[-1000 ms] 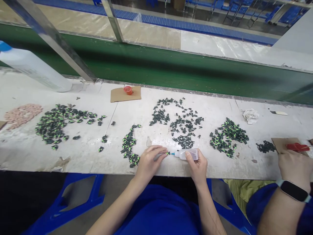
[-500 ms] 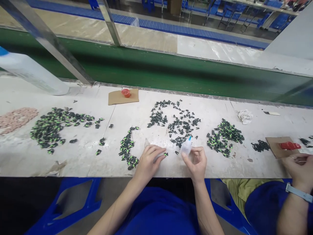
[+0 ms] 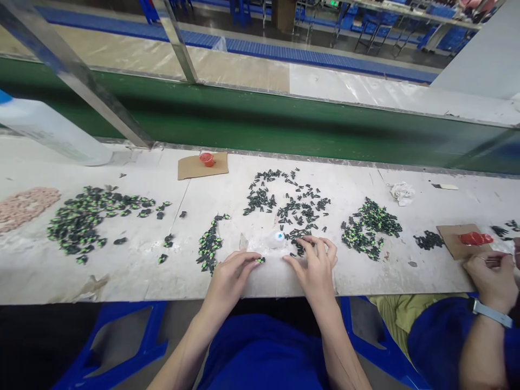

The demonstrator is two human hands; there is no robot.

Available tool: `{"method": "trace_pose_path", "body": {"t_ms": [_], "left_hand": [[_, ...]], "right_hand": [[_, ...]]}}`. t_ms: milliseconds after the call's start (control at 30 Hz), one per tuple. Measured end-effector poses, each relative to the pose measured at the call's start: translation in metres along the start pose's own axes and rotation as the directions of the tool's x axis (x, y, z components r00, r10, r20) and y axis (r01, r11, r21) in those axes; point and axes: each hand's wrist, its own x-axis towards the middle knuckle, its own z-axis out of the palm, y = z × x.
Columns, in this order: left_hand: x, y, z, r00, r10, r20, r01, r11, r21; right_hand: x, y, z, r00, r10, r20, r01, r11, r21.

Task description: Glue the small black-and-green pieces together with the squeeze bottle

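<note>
My left hand (image 3: 231, 274) pinches a small black-and-green piece (image 3: 260, 260) between thumb and fingertips, just above the white tabletop. Thumb and fingers of my right hand (image 3: 319, 264) are apart, with the fingertips at the near edge of a scatter of small black pieces (image 3: 300, 208). Between and beyond my hands, a small translucent squeeze bottle (image 3: 271, 240) with a blue tip lies on its side. A curved row of black-and-green pieces (image 3: 209, 246) runs along the left of my left hand.
Larger heaps of black-and-green pieces lie left (image 3: 81, 216) and right (image 3: 376, 219). A red cup (image 3: 207, 159) sits on cardboard (image 3: 187, 169). A big white bottle (image 3: 52, 132) leans in at far left. Another person's hand (image 3: 493, 276) works at right, beside a red item (image 3: 475, 239).
My right hand has let go of the squeeze bottle, which now lies on the table, and has opened by the black pieces. My left hand has shifted slightly left with its piece.
</note>
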Motion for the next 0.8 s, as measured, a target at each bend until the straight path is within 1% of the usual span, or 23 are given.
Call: {"method": "trace_pose_path", "body": {"t_ms": [100,200,267,333,400,467,533,633,733,800], "left_hand": [[-0.001,0.009,0.003,0.999,-0.052,-0.01,0.052,0.996,-0.072],[-0.002,0.016,0.008,0.998,-0.068,-0.009,0.066,0.991,-0.119],[-0.003,0.019,0.011,0.998,-0.064,-0.003,0.063,0.988,-0.142],[-0.004,0.023,0.014,0.998,-0.064,0.01,0.065,0.986,-0.155],[-0.004,0.025,0.016,0.997,-0.072,0.016,0.074,0.984,-0.162],[-0.004,0.027,0.018,0.997,-0.07,0.019,0.072,0.983,-0.168],[-0.004,0.028,0.02,0.998,-0.052,0.021,0.055,0.984,-0.169],[-0.004,0.028,0.021,0.999,-0.022,0.038,0.028,0.985,-0.168],[-0.004,0.028,0.021,0.998,-0.027,0.051,0.035,0.984,-0.176],[-0.004,0.029,0.021,0.997,-0.045,0.059,0.056,0.98,-0.193]], "right_hand": [[-0.009,0.003,-0.004,1.0,0.021,-0.017,-0.023,0.996,-0.088],[-0.009,0.003,0.0,0.999,0.036,0.003,-0.035,0.998,-0.052],[-0.008,0.002,-0.001,0.999,0.045,0.019,-0.046,0.997,0.058],[-0.008,-0.001,-0.005,0.994,0.073,0.078,-0.09,0.965,0.245],[-0.009,-0.005,-0.012,0.977,0.117,0.177,-0.184,0.883,0.433],[-0.012,-0.012,-0.019,0.958,0.14,0.25,-0.259,0.799,0.543],[-0.013,-0.017,-0.023,0.958,0.123,0.26,-0.258,0.764,0.591],[-0.013,-0.022,-0.023,0.966,0.091,0.243,-0.225,0.761,0.608],[-0.015,-0.021,-0.02,0.966,0.102,0.239,-0.234,0.745,0.625],[-0.017,-0.019,-0.017,0.958,0.125,0.257,-0.267,0.712,0.649]]}}
